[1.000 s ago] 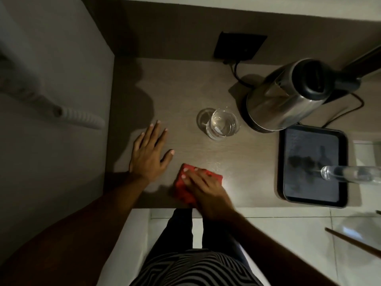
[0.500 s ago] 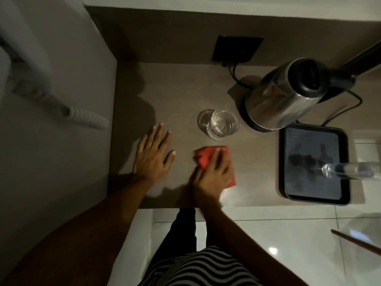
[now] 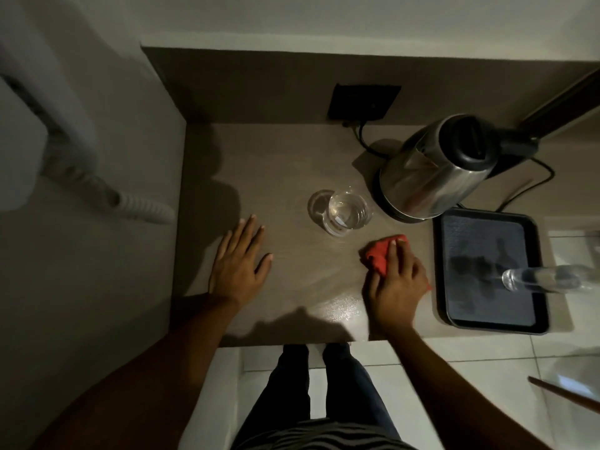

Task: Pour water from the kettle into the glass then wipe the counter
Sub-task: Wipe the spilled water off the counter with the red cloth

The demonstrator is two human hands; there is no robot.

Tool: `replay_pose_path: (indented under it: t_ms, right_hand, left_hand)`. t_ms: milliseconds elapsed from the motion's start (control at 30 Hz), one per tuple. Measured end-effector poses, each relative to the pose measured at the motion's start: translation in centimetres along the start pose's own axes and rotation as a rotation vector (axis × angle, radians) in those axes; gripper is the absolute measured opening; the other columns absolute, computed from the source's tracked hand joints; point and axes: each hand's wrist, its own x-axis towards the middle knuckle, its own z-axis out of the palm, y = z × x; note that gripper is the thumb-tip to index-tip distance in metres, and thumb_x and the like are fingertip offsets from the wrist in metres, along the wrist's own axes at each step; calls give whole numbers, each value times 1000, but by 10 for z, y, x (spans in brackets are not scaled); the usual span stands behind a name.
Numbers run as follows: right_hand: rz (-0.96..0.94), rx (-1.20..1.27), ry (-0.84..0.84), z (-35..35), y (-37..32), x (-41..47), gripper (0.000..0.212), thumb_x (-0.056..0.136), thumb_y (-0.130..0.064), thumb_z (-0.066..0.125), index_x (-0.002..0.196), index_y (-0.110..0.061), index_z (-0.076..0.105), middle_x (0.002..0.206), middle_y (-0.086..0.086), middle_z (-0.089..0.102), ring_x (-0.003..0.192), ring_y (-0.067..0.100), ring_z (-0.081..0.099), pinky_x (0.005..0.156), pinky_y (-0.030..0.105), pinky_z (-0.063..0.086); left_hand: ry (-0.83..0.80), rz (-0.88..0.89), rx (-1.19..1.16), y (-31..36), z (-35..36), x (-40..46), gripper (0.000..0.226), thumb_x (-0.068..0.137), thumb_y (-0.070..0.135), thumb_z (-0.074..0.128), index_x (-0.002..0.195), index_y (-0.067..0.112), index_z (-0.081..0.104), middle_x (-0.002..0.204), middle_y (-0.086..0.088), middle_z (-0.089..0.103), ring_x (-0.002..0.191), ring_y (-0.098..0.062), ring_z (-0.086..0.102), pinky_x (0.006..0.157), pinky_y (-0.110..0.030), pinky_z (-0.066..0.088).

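Observation:
A steel kettle [image 3: 431,177] with a black lid stands on its base at the back right of the brown counter [image 3: 276,164]. In front of it, to its left, a clear glass [image 3: 347,213] holds water. My right hand [image 3: 396,284] presses a red cloth [image 3: 378,254] flat on the counter, just right of the glass and left of the tray. My left hand [image 3: 238,263] lies flat on the counter at the left, fingers spread, holding nothing.
A black tray [image 3: 537,287] sits at the counter's right end with a clear bottle [image 3: 548,279] over it. A black socket plate [image 3: 363,102] and the kettle cord [image 3: 539,183] are at the back. A wall borders the counter on the left. Tiled floor lies below.
My right hand has slid the red cloth from the counter's front middle to the right, toward the tray. My left hand has stayed flat in place.

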Motion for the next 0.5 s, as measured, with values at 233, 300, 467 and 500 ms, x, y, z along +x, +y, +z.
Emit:
replay_pose_path:
  t_ms: [233, 300, 467, 500]
  right_hand:
    - [-229, 128, -195, 23, -98, -57, 72, 80, -27, 72, 144, -6, 45, 149, 21, 44, 126, 50, 47, 102, 62, 42]
    - [-612, 126, -303, 25, -86, -69, 67, 82, -36, 66, 140, -7, 50, 145, 18, 51, 119, 44, 54, 94, 58, 50]
    - [-1181, -46, -297, -2, 4, 1, 57, 89, -45, 54, 141, -21, 46, 146, 7, 52, 123, 29, 52, 98, 41, 46]
    - [-1069, -32, -238, -7, 24, 16, 54, 92, -45, 49, 139, -19, 49, 145, 10, 52, 123, 31, 52, 100, 41, 44]
  left_hand:
    - [4, 21, -7, 4, 7, -7, 61, 97, 46, 39, 147, 13, 45, 161, -6, 30, 149, -25, 25, 118, -44, 23]
    - [4, 37, -19, 0, 7, -8, 61, 96, 47, 41, 147, 13, 46, 161, -5, 31, 149, -24, 26, 118, -42, 22]
    - [-6, 19, -18, -6, 2, -2, 62, 96, 49, 40, 147, 15, 46, 161, -6, 32, 149, -25, 27, 117, -44, 25]
    - [-12, 15, -11, -5, 1, -2, 62, 96, 50, 38, 147, 14, 46, 161, -6, 32, 149, -25, 27, 117, -44, 25]
